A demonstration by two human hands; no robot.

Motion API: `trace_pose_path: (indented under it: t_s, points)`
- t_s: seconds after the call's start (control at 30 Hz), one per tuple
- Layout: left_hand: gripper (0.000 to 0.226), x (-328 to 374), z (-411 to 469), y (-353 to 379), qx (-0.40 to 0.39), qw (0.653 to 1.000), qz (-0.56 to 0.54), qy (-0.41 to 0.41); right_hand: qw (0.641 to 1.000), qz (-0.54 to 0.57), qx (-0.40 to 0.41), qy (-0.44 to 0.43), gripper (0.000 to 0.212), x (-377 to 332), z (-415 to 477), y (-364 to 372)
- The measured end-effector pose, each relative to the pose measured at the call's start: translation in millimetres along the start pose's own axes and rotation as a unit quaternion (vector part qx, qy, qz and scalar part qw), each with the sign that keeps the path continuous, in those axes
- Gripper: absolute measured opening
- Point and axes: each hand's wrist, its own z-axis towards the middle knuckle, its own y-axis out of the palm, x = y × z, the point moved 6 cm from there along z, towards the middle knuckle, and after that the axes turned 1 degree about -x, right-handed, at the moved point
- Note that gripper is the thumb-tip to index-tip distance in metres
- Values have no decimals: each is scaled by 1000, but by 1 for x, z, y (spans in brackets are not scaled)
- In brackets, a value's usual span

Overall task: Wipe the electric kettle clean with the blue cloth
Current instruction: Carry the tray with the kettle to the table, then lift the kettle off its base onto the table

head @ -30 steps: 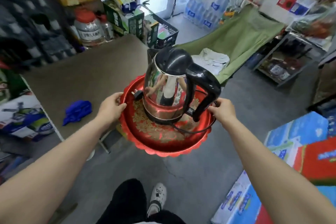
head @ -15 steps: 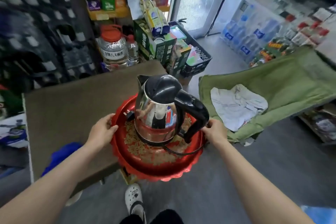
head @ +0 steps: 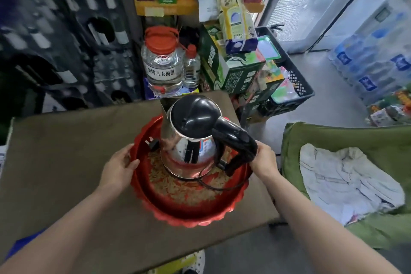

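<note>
The person stands at a brown table (head: 66, 151) and holds a round red tray (head: 195, 213) w/ both hands. The left hand (head: 117, 169) grips the tray's left rim, fingers curled over the edge; the right hand (head: 264, 160) grips the right rim, just behind the kettle handle (head: 235, 140). The electric kettle (head: 191, 138) stands upright in the tray, a steel body w/ black lid and black handle, spout toward the far-left side. Its black cord (head: 213, 187) lies loose in the tray near the base, and the plug (head: 152, 143) rests at the tray's left-back part. The tray bottom has a gold pattern, partly hidden by the kettle. The tray is over the right half of the table; I cannot tell if it touches the top. The blue cloth (head: 20, 243) shows only as a blue patch at the table's near-left corner, mostly hidden by the left forearm, well apart from the kettle. Behind the table are a big clear jar w/ red lid (head: 161, 60) and green cartons (head: 233, 69). To the right, a white cloth (head: 347, 182) lies on a green cot (head: 333, 138).
</note>
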Motion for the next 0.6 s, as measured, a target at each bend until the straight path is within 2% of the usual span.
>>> trace_pose_path:
  t_s: [0.1,0.33,0.6]
  points:
    - [55,-5,32,16,17,1000,-13,1,1000,-10,-6,-5,15,4,46,12]
    - [55,-1,83,39,34,999,-31,16,999,14,11,-50,29,1,105,18]
    - [53,3,120,58,55,998,-7,15,999,-19,21,-31,27,9,139,24]
